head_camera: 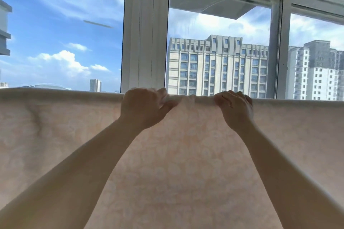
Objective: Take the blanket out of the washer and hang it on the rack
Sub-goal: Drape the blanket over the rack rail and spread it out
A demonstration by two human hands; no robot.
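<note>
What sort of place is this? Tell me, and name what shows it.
Probably an enclosed balcony or laundry spot high in an apartment block. Large white-framed windows look out on high-rise buildings at eye level, and both hands, left and right, grip the top fold of a pale blanket hung across the view.

Blanket over a hidden rail

The pale peach blanket (186,163) hangs in a broad sheet, its top fold running level just below the window frame (145,33). Whatever rail carries it is wholly covered by the cloth. Below the fold, the patterned fabric drops straight, with soft creases far left of the frame's thick post.
</note>
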